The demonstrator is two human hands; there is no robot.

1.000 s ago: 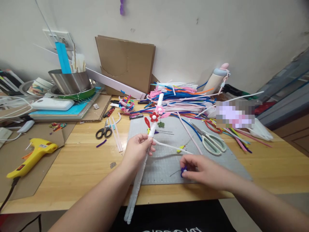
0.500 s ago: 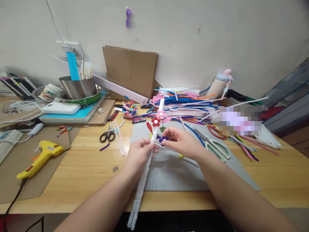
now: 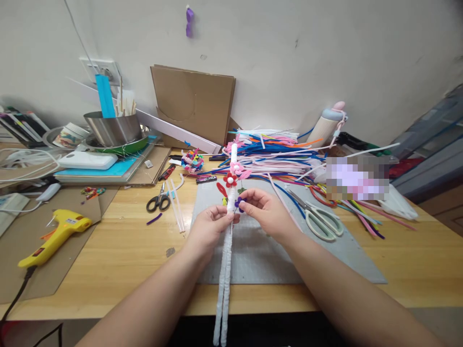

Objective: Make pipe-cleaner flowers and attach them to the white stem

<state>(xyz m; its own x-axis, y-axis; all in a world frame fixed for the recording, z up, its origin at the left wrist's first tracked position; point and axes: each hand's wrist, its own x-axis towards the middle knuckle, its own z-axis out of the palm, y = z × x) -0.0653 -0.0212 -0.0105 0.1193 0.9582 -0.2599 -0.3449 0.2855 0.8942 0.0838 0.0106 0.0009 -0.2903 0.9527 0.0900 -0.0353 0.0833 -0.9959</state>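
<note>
My left hand (image 3: 213,225) is closed around the middle of a long white wrapped stick (image 3: 224,270), whose lower part splits into two fuzzy strands hanging toward me. On its upper part sit a pink flower (image 3: 237,168) and a red flower (image 3: 230,180) with a white centre. My right hand (image 3: 263,211) pinches a small purple flower (image 3: 238,204) against the stick's right side, just above my left fingers. A red loop (image 3: 221,188) sticks out on the left. The purple flower is partly hidden by my fingertips.
Under my hands lies a grey cutting mat (image 3: 275,262) with green-handled scissors (image 3: 321,222) on it. Pipe cleaners (image 3: 278,161) are heaped behind. Black scissors (image 3: 158,202) and a yellow glue gun (image 3: 54,237) lie to the left. A bottle (image 3: 327,126) stands at the back right.
The purple flower has moved left, up against the stick, with my right hand. The stick has turned more upright, its lower end swinging to the right.
</note>
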